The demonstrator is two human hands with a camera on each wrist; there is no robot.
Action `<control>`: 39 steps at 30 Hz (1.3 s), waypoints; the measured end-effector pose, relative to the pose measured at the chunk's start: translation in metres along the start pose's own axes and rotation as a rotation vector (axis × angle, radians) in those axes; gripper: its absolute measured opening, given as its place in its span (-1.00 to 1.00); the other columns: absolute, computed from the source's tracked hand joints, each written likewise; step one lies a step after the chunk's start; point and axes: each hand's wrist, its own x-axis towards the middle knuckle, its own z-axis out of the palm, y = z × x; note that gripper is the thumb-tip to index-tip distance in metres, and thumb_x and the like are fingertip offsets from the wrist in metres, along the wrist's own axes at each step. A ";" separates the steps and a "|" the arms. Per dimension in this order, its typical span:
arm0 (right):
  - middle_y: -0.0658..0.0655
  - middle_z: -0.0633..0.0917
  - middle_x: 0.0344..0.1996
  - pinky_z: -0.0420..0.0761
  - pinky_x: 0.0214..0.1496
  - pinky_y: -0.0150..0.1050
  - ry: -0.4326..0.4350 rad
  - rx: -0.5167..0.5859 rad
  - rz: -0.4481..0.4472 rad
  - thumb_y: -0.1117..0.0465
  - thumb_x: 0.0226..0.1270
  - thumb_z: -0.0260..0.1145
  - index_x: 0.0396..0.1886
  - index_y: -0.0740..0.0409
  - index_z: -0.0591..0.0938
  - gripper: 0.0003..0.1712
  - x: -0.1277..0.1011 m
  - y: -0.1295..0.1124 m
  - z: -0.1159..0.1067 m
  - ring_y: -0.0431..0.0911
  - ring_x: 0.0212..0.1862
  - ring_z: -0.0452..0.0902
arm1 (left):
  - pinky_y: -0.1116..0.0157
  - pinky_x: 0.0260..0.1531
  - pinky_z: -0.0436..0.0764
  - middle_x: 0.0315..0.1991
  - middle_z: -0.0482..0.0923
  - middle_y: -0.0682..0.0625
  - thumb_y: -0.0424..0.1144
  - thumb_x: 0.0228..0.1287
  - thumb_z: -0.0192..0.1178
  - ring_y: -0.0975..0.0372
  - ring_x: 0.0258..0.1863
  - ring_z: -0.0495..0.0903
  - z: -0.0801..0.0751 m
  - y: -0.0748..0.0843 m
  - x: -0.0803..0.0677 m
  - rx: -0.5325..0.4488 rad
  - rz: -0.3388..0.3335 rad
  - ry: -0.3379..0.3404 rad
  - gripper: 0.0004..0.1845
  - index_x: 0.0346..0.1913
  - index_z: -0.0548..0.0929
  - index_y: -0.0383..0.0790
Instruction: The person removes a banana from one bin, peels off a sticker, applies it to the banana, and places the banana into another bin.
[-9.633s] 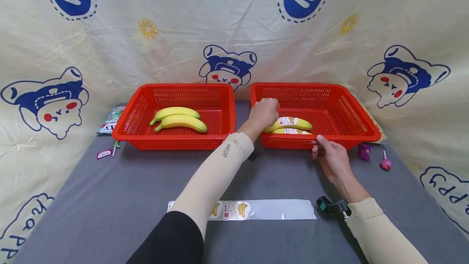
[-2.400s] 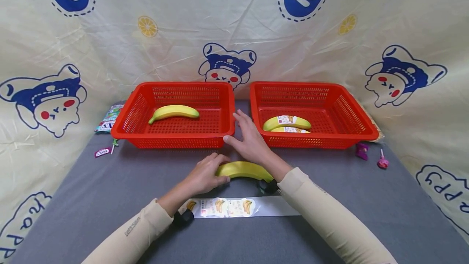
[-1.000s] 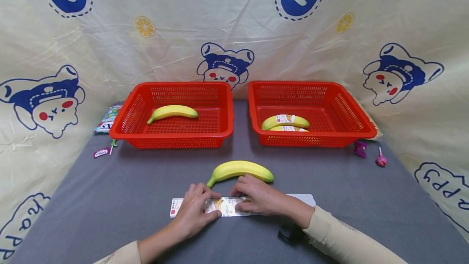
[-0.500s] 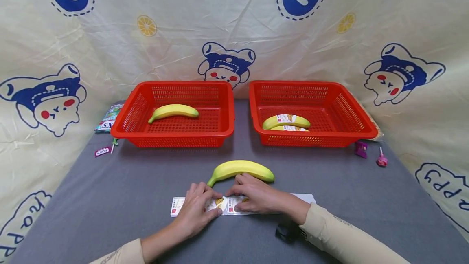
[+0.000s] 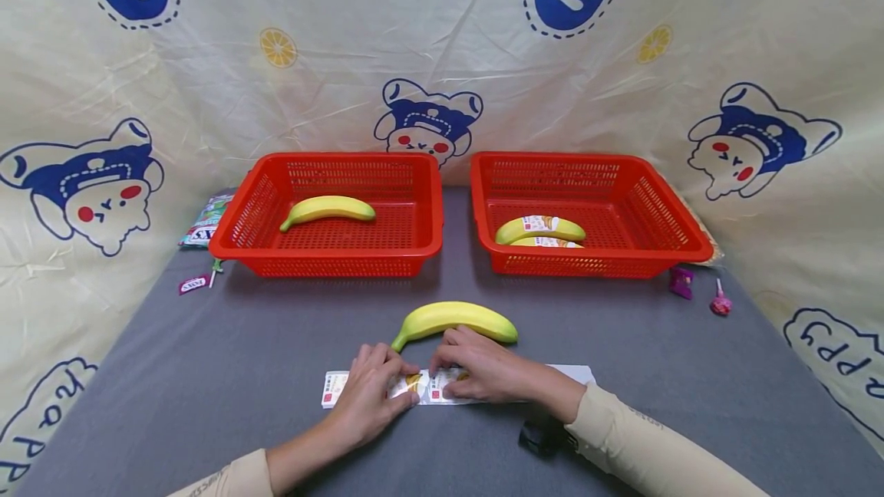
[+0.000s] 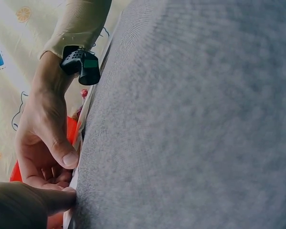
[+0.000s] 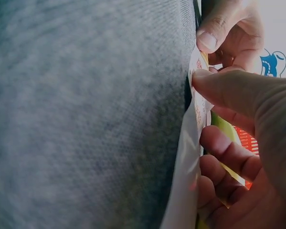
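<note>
A white strip of banana stickers (image 5: 334, 388) lies across the near part of the grey table. My left hand (image 5: 369, 393) holds it left of centre, index finger at the far edge and thumb at the near one. My right hand (image 5: 486, 366) pinches the strip just to the right, thumb (image 7: 212, 83) on its printed face in the right wrist view, where the strip's edge bows up off the cloth. A printed sticker (image 5: 435, 386) shows between the hands. Just beyond them lies an unlabelled banana (image 5: 449, 317), partly covered by my right fingers.
The left red basket (image 5: 324, 254) holds one plain banana (image 5: 330, 208). In the right red basket (image 5: 594, 254) are two bananas (image 5: 573, 230) with stickers. Small wrapped sweets (image 5: 680, 282) and lollipops (image 5: 720, 301) lie at the sides, and a snack bag (image 5: 207, 221) at far left.
A banana went from the left basket to the table. Both hands then left it and came down onto the sticker strip. Over the last half second they have barely moved.
</note>
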 end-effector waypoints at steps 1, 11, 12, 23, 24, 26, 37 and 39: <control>-0.13 0.51 -0.28 0.36 -0.05 -0.37 0.007 -0.001 -0.002 0.13 0.08 0.41 -0.21 -0.14 0.61 -0.75 0.000 0.000 0.000 -0.30 -0.16 0.31 | 0.32 -0.22 0.29 -0.33 0.49 0.11 -0.21 -0.24 0.49 0.33 -0.27 0.29 0.000 0.000 0.000 0.002 0.004 0.005 -0.67 -0.27 0.72 -0.07; -0.21 0.52 -0.39 0.31 -0.15 -0.43 0.071 0.014 -0.026 0.20 0.13 0.34 -0.34 -0.14 0.58 -0.87 0.000 -0.003 -0.003 -0.30 -0.24 0.28 | 0.33 -0.24 0.28 -0.34 0.48 0.13 -0.23 -0.26 0.50 0.33 -0.29 0.29 -0.001 0.000 0.001 0.015 0.020 0.015 -0.66 -0.28 0.71 -0.07; -0.21 0.52 -0.40 0.31 -0.15 -0.43 0.073 0.018 -0.028 0.20 0.13 0.34 -0.34 -0.13 0.58 -0.86 0.000 -0.002 -0.003 -0.31 -0.25 0.28 | 0.32 -0.24 0.28 -0.34 0.48 0.14 -0.23 -0.25 0.50 0.33 -0.29 0.29 -0.001 0.001 0.001 0.013 0.020 0.013 -0.66 -0.27 0.71 -0.07; -0.16 0.54 -0.45 0.36 -0.15 -0.41 0.129 0.020 -0.087 0.24 0.14 0.34 -0.38 -0.06 0.62 -0.91 -0.005 -0.005 -0.009 -0.31 -0.26 0.32 | 0.31 -0.22 0.28 -0.33 0.48 0.15 -0.21 -0.24 0.50 0.32 -0.27 0.30 -0.002 0.002 0.002 0.026 -0.006 -0.016 -0.66 -0.27 0.70 -0.06; -0.16 0.54 -0.45 0.37 -0.14 -0.40 0.127 0.026 -0.083 0.23 0.14 0.34 -0.39 -0.07 0.62 -0.92 -0.006 -0.006 -0.011 -0.31 -0.26 0.32 | 0.31 -0.23 0.28 -0.33 0.48 0.15 -0.20 -0.24 0.50 0.32 -0.27 0.30 -0.002 0.002 0.002 0.029 -0.009 -0.017 -0.66 -0.27 0.70 -0.06; -0.18 0.53 -0.44 0.37 -0.14 -0.41 0.117 0.069 -0.062 0.23 0.16 0.34 -0.40 -0.08 0.62 -0.91 -0.009 -0.009 -0.015 -0.32 -0.25 0.32 | 0.32 -0.23 0.28 -0.33 0.48 0.14 -0.20 -0.24 0.51 0.32 -0.27 0.30 -0.002 0.003 0.002 0.037 -0.010 -0.018 -0.66 -0.27 0.70 -0.06; -0.14 0.59 -0.40 0.46 -0.19 -0.33 0.227 0.282 -0.038 0.21 0.19 0.35 -0.36 -0.11 0.62 -0.90 -0.030 -0.018 -0.045 -0.26 -0.22 0.39 | 0.31 -0.21 0.29 -0.32 0.48 0.14 -0.15 -0.24 0.50 0.31 -0.26 0.31 -0.003 0.003 0.001 0.061 -0.042 -0.055 -0.64 -0.24 0.70 -0.04; -0.14 0.59 -0.40 0.48 -0.19 -0.33 0.237 0.285 -0.016 0.24 0.20 0.34 -0.35 -0.11 0.62 -0.89 -0.034 -0.019 -0.050 -0.26 -0.21 0.39 | 0.30 -0.21 0.30 -0.32 0.48 0.13 -0.16 -0.24 0.50 0.30 -0.26 0.31 -0.003 0.003 0.001 0.060 -0.042 -0.056 -0.63 -0.24 0.70 -0.05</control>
